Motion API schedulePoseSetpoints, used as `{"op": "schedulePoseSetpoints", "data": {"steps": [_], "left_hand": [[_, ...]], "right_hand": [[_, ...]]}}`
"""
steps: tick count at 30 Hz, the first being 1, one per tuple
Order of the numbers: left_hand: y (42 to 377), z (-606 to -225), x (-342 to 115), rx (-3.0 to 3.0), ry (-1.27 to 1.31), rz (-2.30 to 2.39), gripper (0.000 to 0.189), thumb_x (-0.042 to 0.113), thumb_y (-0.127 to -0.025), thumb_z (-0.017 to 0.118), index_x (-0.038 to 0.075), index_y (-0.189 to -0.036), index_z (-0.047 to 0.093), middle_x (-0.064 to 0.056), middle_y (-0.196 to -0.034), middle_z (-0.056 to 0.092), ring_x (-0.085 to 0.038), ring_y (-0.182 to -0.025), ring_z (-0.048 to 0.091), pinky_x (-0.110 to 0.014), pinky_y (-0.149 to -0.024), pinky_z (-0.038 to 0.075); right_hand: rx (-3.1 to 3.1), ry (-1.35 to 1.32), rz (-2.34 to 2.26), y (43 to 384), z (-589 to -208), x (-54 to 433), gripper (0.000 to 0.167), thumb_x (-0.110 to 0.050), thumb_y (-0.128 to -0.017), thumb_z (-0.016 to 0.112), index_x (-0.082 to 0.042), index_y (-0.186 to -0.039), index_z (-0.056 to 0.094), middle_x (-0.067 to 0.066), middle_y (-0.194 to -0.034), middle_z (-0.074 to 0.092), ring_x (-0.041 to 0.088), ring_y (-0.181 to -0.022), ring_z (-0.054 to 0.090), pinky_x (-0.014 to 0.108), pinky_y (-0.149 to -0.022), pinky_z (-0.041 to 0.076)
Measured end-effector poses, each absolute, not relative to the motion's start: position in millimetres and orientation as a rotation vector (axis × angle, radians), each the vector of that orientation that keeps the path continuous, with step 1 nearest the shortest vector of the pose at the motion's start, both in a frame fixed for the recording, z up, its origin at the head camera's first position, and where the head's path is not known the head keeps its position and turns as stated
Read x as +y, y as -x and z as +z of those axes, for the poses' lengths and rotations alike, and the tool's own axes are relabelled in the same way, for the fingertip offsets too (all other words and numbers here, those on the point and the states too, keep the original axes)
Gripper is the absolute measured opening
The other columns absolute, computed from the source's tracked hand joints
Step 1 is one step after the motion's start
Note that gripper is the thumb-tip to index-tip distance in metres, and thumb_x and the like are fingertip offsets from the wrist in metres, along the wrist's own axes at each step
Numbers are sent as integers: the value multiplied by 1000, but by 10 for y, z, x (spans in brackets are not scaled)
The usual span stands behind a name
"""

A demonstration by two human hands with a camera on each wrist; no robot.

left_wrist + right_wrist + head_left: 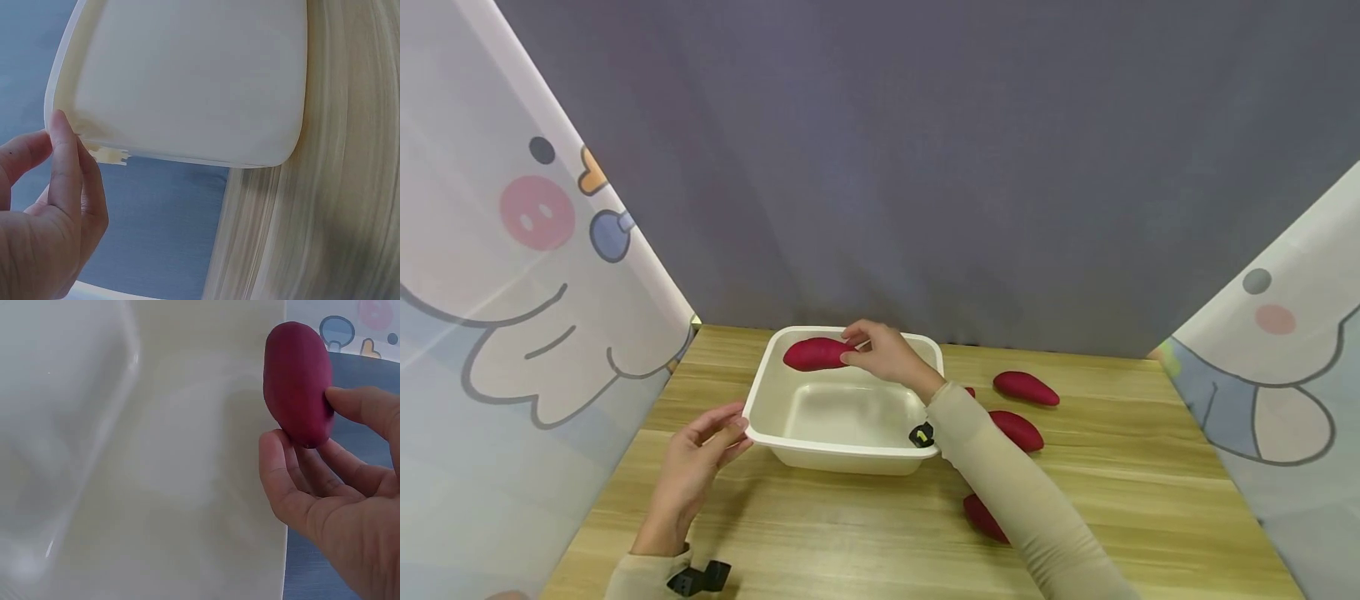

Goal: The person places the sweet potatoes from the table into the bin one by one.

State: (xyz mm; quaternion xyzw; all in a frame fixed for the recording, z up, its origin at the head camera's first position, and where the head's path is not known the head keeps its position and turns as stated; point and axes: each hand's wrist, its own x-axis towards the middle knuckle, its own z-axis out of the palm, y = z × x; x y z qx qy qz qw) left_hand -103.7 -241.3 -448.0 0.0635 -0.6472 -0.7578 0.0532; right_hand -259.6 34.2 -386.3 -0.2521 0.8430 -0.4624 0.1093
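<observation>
We record one red sweet potato (814, 354) in our right hand (883, 352), thumb and fingertips pinching it near its right end. It is held over the far part of a white basin (842, 451), inside the rim and above the floor; we cannot tell whether it touches the far wall. Our left hand (702, 454) pinches the basin's rim at the near left corner between thumb and fingers. The basin is over the wooden counter (820, 533).

Right of the basin we count four more sweet potatoes: a far one (1026, 388), in full view; a middle one (1021, 431) and a near one (983, 518), each partly covered by the right sleeve (1015, 475); and a fourth piece (971, 392), mostly hidden between basin and sleeve. Behind the counter we see a grey curtain (925, 167), with cartoon-printed cloth (1270, 375) along both sides. A black device (700, 577) sits at our left wrist.
</observation>
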Motion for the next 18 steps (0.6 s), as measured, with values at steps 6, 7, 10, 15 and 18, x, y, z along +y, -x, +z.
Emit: {"op": "schedulePoseSetpoints", "data": {"steps": [6, 7, 10, 15, 18], "left_hand": [[1032, -4488, -2404, -1971, -187, -2299, 40, 6, -96, 69, -13, -129, 57, -11, -111, 65, -22, -95, 70, -34, -87, 60], [1030, -4488, -2403, -1968, -191, -2300, 40, 5, -96, 69, -13, -129, 58, -11, -111, 65, -22, -95, 70, -34, -87, 61], [1027, -4481, -2398, -1966, -195, -2302, 40, 4, -95, 69, -13, -129, 57, -13, -111, 65, -23, -96, 70, -34, -86, 61], [1026, -4467, -2393, -1967, -203, -2307, 42, 5, -95, 70, -15, -130, 56, -16, -113, 63, -24, -97, 70, -33, -86, 61], [1022, -4459, -2395, -1961, -207, -2310, 43, 4, -95, 70, -15, -130, 55, -15, -112, 63, -23, -96, 70, -33, -86, 61]], "right_hand": [[2475, 733, -1374, 2581, -3877, 360, 36, -12, -93, 71, -1, -126, 62, 11, -114, 68, 26, -104, 65, 31, -87, 59], [2485, 724, -1371, 2581, -3878, 362, 37, -12, -93, 71, 0, -126, 62, 11, -114, 68, 26, -105, 65, 31, -87, 59], [2507, 685, -1375, 2575, -3870, 371, 38, -13, -93, 71, 0, -127, 61, 10, -112, 68, 26, -104, 65, 31, -85, 60], [2512, 665, -1397, 2567, -3815, 389, 37, -13, -93, 72, 0, -126, 61, 9, -111, 67, 24, -101, 65, 28, -83, 60], [2480, 672, -1453, 2561, -3733, 417, 36, -13, -94, 72, -1, -126, 61, 9, -111, 67, 23, -100, 66, 27, -82, 61]]}}
